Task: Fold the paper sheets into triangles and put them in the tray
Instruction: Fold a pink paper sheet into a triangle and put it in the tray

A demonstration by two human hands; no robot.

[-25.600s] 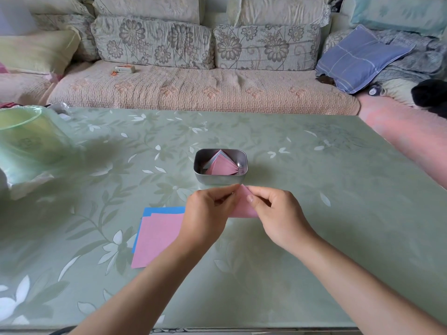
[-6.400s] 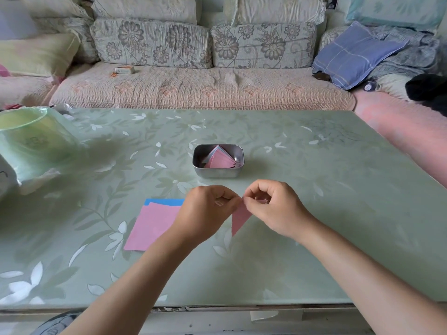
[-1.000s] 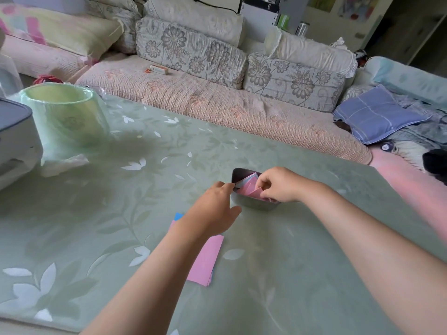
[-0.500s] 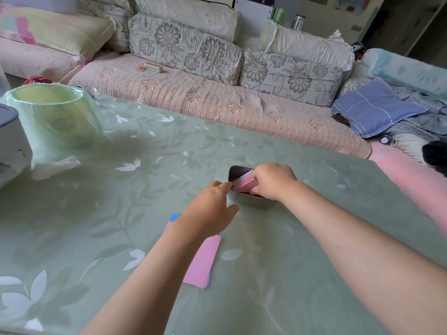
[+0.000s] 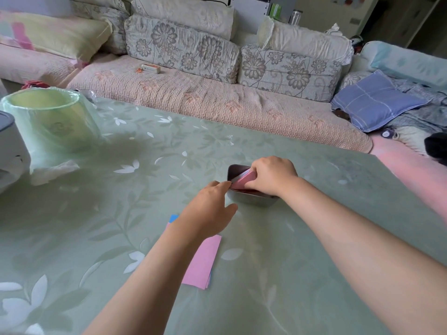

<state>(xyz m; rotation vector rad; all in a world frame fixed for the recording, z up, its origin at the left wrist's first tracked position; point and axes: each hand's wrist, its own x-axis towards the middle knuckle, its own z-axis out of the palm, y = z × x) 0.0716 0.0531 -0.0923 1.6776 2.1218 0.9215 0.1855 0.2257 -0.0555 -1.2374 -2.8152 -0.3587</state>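
1. Pink folded paper triangle [image 5: 244, 181] sits tilted in the metal tray [image 5: 251, 201] at mid-counter, pinched by the right grip [image 5: 271, 176], its fingers curled round it.
2. Left grip [image 5: 208, 211], fingers loosely spread, touches the tray's near rim with its fingertips.
3. Unfolded pink sheets [image 5: 203, 259] over a blue sheet [image 5: 173, 217] lie on the green floral counter [image 5: 96, 213] under the left forearm.

The table [image 5: 314, 274] carries a pale green covering printed with white flowers and leaf vines. A small metal tray [image 5: 251, 201] stands near its centre. Near the tray, toward the viewer, lies a flat stack of paper sheets [image 5: 203, 262], pink uppermost, with a blue sheet [image 5: 173, 218] showing at the far corner. At the far left stands a bag-lined green bin [image 5: 53, 119], a crumpled white sheet [image 5: 53, 169] at its base, beside a white appliance [image 5: 11, 146].
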